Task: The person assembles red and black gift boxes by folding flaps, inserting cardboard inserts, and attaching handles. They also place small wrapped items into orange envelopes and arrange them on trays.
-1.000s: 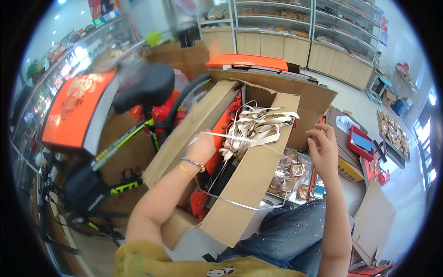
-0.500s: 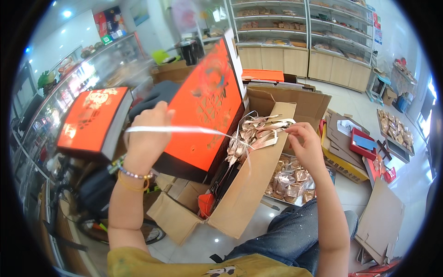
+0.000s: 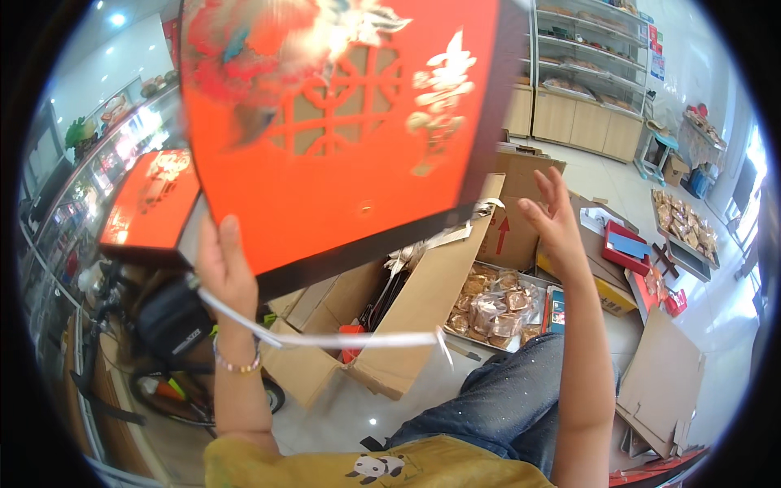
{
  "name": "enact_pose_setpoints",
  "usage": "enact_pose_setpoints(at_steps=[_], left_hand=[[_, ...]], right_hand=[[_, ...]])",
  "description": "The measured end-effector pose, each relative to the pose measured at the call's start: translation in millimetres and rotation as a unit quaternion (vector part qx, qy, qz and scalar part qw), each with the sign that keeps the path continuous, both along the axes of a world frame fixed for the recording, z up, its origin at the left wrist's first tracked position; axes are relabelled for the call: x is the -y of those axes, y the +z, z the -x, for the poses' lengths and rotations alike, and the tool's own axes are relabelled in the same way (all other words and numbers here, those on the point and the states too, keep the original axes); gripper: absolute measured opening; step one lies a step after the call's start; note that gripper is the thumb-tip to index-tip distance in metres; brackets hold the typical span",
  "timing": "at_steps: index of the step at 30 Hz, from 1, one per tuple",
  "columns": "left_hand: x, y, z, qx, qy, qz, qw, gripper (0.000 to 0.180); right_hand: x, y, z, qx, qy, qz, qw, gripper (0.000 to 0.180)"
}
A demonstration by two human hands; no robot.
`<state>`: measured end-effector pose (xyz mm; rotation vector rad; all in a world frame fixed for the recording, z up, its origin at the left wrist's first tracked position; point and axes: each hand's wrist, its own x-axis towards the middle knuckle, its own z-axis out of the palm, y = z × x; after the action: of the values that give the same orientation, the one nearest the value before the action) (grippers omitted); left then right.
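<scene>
My left hand is closed on the lower left corner of a large red gift box with gold print and a lattice cut-out, tilted up in front of me. A white ribbon trails rightward from that hand. My right hand is raised in the air to the right of the box, fingers spread, holding nothing. Below the gift box stands an open cardboard carton. Inside it, partly hidden, are ribbon handles and dark stacked pieces.
Another red gift box sits at the left, by a glass counter. Wrapped pastries fill a tray on the floor beyond the carton. Flattened cardboard and a small red box lie at the right. Shelves line the back.
The large gift box has come up and toward me, now facing me. My left hand has shifted from above it to its lower corner. My right hand has left the ribbons in the carton and opened.
</scene>
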<state>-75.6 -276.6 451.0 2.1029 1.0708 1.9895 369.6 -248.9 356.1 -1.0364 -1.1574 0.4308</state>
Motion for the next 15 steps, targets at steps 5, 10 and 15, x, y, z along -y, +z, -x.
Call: enact_pose_setpoints(at_steps=[5, 10, 15], left_hand=[[-72.3, 2.0, -41.1, 0.081, -0.236, 0.048, 0.967, 0.037], [-154.7, -50.4, -52.6, -0.157, -0.370, 0.338, 0.851, 0.026], [-118.0, -72.9, -6.9, -0.690, -0.372, 0.464, 0.413, 0.024]], right_hand=[[50.3, 51.6, -33.0, -0.086, 0.096, -0.030, 0.991, 0.065], [120.8, 58.6, -75.0, -0.065, -0.071, -0.133, 0.986, 0.050], [224.0, 33.1, -122.8, -0.094, -0.260, -0.174, 0.945, 0.042]])
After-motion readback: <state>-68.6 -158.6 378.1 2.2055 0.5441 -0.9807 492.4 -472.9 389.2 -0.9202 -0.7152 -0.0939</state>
